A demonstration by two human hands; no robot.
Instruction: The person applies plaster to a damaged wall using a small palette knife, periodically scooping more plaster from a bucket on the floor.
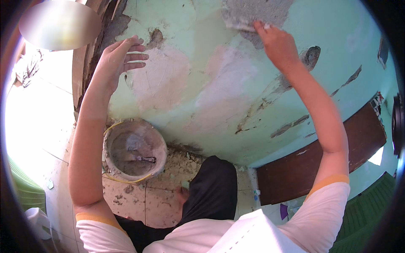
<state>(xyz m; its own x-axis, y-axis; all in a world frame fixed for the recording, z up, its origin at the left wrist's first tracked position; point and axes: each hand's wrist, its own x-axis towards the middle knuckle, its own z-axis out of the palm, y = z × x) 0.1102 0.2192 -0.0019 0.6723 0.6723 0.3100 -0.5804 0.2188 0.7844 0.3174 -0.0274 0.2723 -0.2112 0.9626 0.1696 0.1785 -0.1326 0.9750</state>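
Note:
My right hand (276, 41) is raised to the pale green wall (177, 126), closed on a flat, whitish, plaster-smeared putty knife (239, 23). Its blade lies against a bare grey patch (270, 9) where the paint is gone; the hand hides its handle. To the left, my left hand (119, 59) is held up near the wall with its fingers apart and nothing in it. Below it on the floor stands a round bucket (159, 147) with a yellow handle, crusted with grey-white plaster. A dark-handled tool (145, 159) lies in the bucket; its working end cannot be made out.
Pinkish-white smoothed patches (162, 78) and gouges (311, 57) mark the wall. Crumbs litter the tiled floor (162, 206) by my knee (215, 185). A brown board (312, 162) leans at the right. A person's blurred head (59, 25) shows at upper left, beside the wooden frame (82, 71).

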